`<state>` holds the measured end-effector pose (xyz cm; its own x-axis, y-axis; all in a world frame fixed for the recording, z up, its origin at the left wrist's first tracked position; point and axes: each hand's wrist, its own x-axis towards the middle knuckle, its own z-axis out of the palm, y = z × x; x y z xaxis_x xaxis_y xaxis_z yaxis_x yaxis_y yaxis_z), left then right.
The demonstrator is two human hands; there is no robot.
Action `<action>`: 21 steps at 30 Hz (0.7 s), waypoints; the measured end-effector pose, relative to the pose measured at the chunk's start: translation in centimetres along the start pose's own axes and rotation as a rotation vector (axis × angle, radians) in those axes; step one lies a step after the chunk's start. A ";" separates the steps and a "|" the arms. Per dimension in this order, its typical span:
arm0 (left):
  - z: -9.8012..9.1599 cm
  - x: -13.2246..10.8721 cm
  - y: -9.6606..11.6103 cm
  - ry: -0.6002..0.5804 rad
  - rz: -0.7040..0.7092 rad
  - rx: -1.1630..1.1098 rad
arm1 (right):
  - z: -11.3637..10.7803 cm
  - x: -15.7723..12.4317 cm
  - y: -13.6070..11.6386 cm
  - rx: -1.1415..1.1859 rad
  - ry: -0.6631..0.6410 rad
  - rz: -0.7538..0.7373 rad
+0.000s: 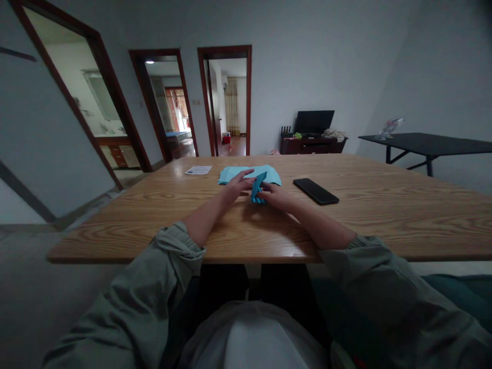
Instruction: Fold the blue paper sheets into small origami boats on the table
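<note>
1. The folded blue paper (258, 187) is showing a smooth, matt surface.
2. The larger blue paper sheet (234, 175) is looking just as matt and thin.
3. The wooden tabletop (369, 220) is showing a smooth, varnished grain and gleaming faintly.
4. The smartphone (315, 191) is shining with glossy black glass.
5. The sleeves (130, 302) are bunching in soft, matt cloth.
6. The far black table (430, 143) is showing a smooth, dull top.

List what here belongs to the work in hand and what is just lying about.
In use: left hand and right hand holding a folded blue paper piece between them; blue paper sheet beneath.

Lying about: black smartphone; white paper slip; wooden table.
</note>
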<state>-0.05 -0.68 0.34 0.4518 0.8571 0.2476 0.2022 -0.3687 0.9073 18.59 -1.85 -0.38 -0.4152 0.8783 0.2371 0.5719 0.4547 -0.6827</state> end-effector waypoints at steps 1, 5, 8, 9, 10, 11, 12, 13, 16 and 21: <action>0.2 0.1 0.2 0.010 0.042 0.031 | -0.1 0.0 -0.2 0.093 0.020 0.009; 0.9 -0.1 0.8 0.022 0.262 0.132 | -0.3 -0.1 -0.9 0.344 0.103 -0.031; 1.3 -0.6 0.8 0.005 0.343 0.343 | -0.4 -0.4 -1.3 0.473 0.058 -0.021; 1.4 -0.7 0.8 0.007 0.358 0.433 | -0.4 -0.5 -1.3 0.489 0.042 0.004; 1.4 -0.8 0.7 0.015 0.376 0.518 | -0.4 -0.5 -1.3 0.502 0.035 0.035; 1.5 -0.8 0.6 0.030 0.396 0.593 | -0.4 -0.6 -1.3 0.523 0.032 0.064; 1.4 -0.8 0.4 0.046 0.417 0.657 | -0.5 -0.6 -1.2 0.562 0.029 0.083; 1.4 -0.8 0.3 0.069 0.438 0.709 | -0.5 -0.6 -1.2 0.621 0.024 0.093; 0.9 -0.5 -0.2 0.133 0.473 0.815 | -0.5 -0.5 -0.9 0.810 0.000 0.112; 0.3 -0.4 -0.2 0.113 0.451 0.865 | -0.6 -0.3 -0.8 0.816 0.043 0.157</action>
<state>-0.03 -1.04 -0.05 0.5662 0.5842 0.5815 0.6183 -0.7675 0.1690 18.67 -2.44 0.50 -0.3369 0.9348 0.1125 -0.0784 0.0912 -0.9927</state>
